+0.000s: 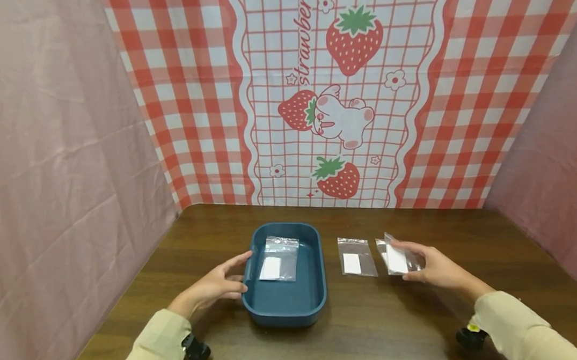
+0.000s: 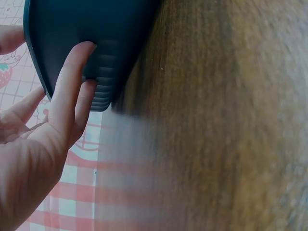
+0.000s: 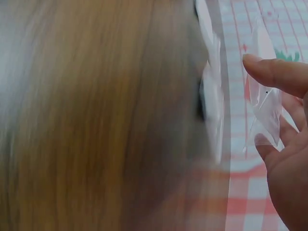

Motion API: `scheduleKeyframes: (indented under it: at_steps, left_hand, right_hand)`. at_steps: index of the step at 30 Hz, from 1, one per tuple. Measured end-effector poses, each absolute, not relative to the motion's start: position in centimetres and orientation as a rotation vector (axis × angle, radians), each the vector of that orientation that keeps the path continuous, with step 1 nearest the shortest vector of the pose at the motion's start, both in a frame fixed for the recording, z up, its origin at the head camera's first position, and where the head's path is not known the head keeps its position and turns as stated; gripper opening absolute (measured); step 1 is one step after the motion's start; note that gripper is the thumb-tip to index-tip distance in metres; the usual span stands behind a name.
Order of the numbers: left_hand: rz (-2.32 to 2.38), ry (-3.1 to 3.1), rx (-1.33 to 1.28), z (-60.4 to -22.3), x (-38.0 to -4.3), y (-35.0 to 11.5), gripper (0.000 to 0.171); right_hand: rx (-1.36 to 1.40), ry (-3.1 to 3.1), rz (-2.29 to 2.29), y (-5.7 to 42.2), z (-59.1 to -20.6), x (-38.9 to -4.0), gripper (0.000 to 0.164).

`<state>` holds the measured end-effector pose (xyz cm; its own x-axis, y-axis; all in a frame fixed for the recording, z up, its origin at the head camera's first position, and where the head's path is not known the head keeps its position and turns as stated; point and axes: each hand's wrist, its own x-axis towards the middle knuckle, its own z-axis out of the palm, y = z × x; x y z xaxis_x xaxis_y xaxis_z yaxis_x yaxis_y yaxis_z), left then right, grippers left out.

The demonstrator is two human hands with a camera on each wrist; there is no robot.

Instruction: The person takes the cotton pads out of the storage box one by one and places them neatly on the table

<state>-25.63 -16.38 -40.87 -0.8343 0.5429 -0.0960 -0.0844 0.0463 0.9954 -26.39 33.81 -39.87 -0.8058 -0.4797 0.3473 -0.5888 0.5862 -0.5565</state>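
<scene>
A blue rectangular bin (image 1: pixel 286 309) stands on the table, with a clear zip bag (image 1: pixel 288 255) holding a white piece lying inside. My left hand (image 1: pixel 216 285) touches the bin's left side; in the left wrist view its fingertips (image 2: pixel 86 48) rest against the outer wall, fingers fairly straight. Right of the bin, my right hand (image 1: pixel 434 267) pinches another clear zip bag (image 3: pixel 264 101) with a white piece in it, raised off the table. Partly behind it, the edge of a further bag (image 1: pixel 380 246) shows. One more zip bag (image 1: pixel 364 260) lies flat between bin and right hand.
The brown wooden table (image 1: pixel 372 326) reaches back to a red-and-white checked cloth (image 1: pixel 193 98) with strawberries. Pink fabric (image 1: pixel 65 157) hangs along the left side, and more hangs at the right.
</scene>
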Motion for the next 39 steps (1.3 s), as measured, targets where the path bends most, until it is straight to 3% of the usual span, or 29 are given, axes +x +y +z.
scheduleKeyframes:
  at_steps: [23, 31, 39]
  left_hand:
    - [1.818, 1.909, 0.406, -40.6, -25.7, -16.6, 0.080]
    - [1.855, 1.858, 0.436, -40.8, -25.8, -16.6, 0.082]
    - [1.855, 1.862, 0.431, -40.7, -25.8, -16.6, 0.081]
  right_hand:
    - [1.006, -2.708, 0.912, 42.9, -41.6, -28.3, 0.065]
    - [0.959, -2.810, 0.659, 43.6, -41.8, -29.1, 0.066]
    - [0.865, -2.883, 0.825, 43.4, -41.8, -29.1, 0.069]
